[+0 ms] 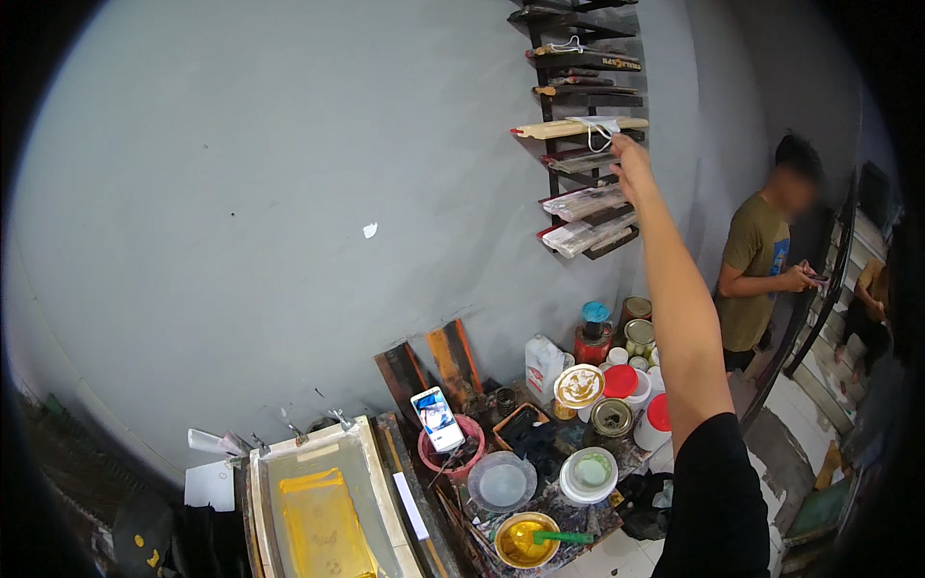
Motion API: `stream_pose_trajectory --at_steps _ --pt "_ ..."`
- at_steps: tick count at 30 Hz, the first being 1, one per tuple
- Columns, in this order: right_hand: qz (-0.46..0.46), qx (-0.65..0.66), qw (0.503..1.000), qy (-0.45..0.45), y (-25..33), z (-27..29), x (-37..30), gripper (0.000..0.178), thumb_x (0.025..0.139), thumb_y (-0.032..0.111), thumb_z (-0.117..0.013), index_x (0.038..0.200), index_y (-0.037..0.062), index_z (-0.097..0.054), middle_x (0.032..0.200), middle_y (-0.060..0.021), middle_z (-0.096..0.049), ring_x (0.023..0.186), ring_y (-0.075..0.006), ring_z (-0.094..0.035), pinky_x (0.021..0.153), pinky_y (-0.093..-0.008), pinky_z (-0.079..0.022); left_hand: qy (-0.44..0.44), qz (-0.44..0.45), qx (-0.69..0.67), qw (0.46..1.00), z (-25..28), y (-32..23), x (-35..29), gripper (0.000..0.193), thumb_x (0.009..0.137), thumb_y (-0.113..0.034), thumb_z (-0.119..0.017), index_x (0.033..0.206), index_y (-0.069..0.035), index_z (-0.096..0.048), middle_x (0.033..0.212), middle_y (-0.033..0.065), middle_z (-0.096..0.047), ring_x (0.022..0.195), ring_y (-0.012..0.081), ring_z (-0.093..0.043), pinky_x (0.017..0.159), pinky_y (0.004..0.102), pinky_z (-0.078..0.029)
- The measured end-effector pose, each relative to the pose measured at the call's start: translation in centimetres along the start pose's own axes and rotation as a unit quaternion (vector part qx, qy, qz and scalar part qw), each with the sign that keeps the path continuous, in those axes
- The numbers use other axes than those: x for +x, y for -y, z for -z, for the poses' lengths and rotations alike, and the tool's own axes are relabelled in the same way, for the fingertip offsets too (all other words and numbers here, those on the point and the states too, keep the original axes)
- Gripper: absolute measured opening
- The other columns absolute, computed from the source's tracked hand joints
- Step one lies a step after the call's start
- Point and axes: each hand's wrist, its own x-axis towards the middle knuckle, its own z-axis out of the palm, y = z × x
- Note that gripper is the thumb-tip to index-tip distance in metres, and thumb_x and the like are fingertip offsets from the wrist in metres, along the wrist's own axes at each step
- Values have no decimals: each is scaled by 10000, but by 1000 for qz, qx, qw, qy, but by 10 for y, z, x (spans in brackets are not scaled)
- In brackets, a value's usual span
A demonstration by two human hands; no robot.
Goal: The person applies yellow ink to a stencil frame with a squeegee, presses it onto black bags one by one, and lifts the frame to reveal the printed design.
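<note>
My right hand is raised at the end of my outstretched arm, beside a wall rack. Its fingers look apart, and I see nothing held in them. The fingertips are close to a white face mask with loose ear loops, draped over a pale wooden squeegee; I cannot tell whether they touch it. Below the hand, squeegees with clear wrapping rest on lower arms of the rack. My left hand is out of view.
Below stand a printing screen with a yellow-stained area, a propped phone in a pink tub, a yellow paint bowl with a green-handled tool, and several cans and jars. At right, a person holds a phone.
</note>
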Motion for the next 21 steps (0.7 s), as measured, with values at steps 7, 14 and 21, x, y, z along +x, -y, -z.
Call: stream_pose_trajectory --at_steps 7,14,21 --pt "137 -142 976 97 78 16 -107 276 935 269 -708 1040 26 -786 934 -39 -732 873 -117 -652 772 -266 -476 55 -9 36 998 9 -22 -2 245 1008 -225 -671 980 12 -728 813 4 -644 766 107 -552 688 290 -483" --pt "48 -188 930 312 142 18 -284 252 930 214 -701 1006 -11 -786 888 -78 -751 784 -111 -667 675 -256 -512 38 -238 43 970 -13 -174 21 258 967 -250 -748 1102 -30 -758 949 125 -745 905 163 -678 860 332 -540" --pt "-104 -115 862 483 150 -37 -481 154 974 71 -684 1043 -43 -762 944 -61 -711 758 -90 -638 673 -248 -511 -3 -534 137 834 -37 -288 71 484 834 -125 -804 1257 16 -617 1272 217 -608 1142 358 -602 998 426 -477"
